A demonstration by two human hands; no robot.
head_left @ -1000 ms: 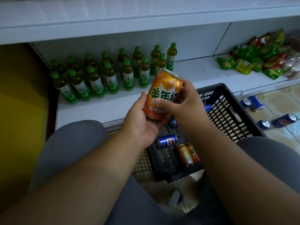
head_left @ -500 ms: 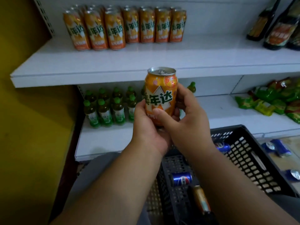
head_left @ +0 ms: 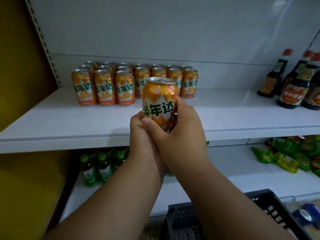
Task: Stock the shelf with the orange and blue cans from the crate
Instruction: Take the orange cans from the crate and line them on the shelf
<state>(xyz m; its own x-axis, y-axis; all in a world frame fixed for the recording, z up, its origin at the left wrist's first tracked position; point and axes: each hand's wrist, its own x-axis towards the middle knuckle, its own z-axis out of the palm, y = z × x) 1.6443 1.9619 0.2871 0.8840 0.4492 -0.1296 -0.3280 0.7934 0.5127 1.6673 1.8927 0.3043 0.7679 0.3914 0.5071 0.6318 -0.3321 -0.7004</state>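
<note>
An upright orange can (head_left: 160,99) with green lettering is held over the front of the white middle shelf (head_left: 69,122). My left hand (head_left: 138,130) grips its lower left side and my right hand (head_left: 176,129) wraps its lower right, thumb across the front. Behind it, several orange cans (head_left: 105,87) stand in rows on the same shelf. The black crate (head_left: 270,203) shows at the bottom right, its contents hidden by my arms. A blue can (head_left: 305,213) lies on the floor beside it.
Dark sauce bottles (head_left: 290,84) stand at the right end of the middle shelf. Green-capped bottles (head_left: 97,167) and green snack packets (head_left: 290,155) fill the lower shelf. A yellow side panel (head_left: 19,66) closes the left.
Both hands have raised the orange can from above the crate up to the middle shelf's front edge. The view has tilted up, and the rows of cans have come closer.
</note>
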